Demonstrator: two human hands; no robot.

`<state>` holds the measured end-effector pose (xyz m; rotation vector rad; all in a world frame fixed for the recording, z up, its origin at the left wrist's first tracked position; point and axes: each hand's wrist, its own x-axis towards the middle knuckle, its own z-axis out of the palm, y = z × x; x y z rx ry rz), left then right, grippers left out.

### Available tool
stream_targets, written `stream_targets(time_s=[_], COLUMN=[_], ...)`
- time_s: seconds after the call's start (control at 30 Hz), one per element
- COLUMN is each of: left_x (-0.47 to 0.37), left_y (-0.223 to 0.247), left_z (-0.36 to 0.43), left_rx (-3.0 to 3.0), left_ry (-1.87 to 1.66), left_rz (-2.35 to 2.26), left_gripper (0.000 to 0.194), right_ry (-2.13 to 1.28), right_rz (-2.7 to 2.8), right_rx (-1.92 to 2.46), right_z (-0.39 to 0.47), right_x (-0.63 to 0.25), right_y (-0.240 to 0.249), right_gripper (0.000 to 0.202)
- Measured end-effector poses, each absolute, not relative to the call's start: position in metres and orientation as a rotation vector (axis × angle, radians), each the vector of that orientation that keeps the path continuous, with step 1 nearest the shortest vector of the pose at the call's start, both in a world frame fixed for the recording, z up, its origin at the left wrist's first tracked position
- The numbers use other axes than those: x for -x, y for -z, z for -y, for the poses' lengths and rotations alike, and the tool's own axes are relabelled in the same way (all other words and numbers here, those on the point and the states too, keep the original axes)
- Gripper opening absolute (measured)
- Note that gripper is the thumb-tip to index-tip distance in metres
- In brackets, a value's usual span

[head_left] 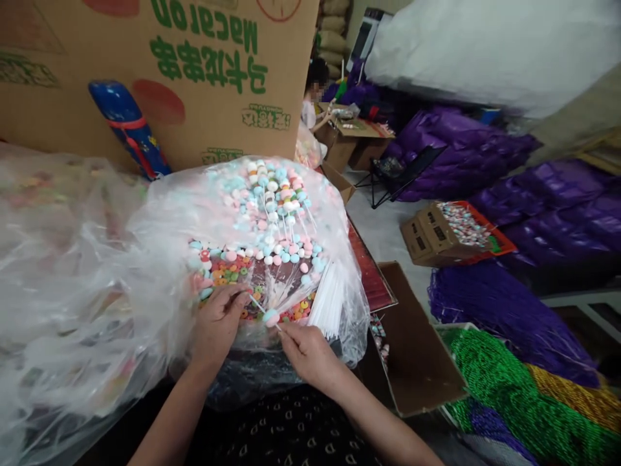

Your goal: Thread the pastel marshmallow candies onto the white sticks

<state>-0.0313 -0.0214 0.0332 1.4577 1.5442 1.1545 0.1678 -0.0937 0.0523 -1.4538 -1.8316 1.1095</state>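
Between my two hands a white stick (257,302) runs slantwise, with a pink and blue candy (271,317) on it. My left hand (220,318) pinches the stick's upper left end. At the lower right end, beside the candy, my right hand (306,349) has its fingers closed on the stick. Coloured ring candies (233,270) lie just beyond my left hand. Round pink, white and blue candies (286,249) form a row farther off, and finished-looking skewers (279,188) are heaped behind them. A bundle of white sticks (330,298) lies right of my hands.
Clear plastic sheeting (97,259) covers the left side. A large cardboard box (204,116) stands behind, with a blue case (127,126) before it. An open box (417,349) is at the right, near green tinsel (504,382). Another person (313,107) sits farther back.
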Motion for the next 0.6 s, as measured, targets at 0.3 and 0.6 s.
stream_targets(time_s=[0.3,0.6], left_x=[0.04,0.004], left_y=[-0.037,-0.007], left_z=[0.027,0.051], left_rx=[-1.371,-2.275], left_ry=[-1.199,-0.865], left_rz=[-1.493,-1.222], left_gripper=[0.03,0.031], right_ry=[-1.317,-1.359], right_rz=[1.532,1.323], right_rx=[1.425,1.387], right_z=[0.087,0.087], right_x=[-0.181,-0.183], right_y=[-0.058,-0.051], right_gripper=[0.044,0.063])
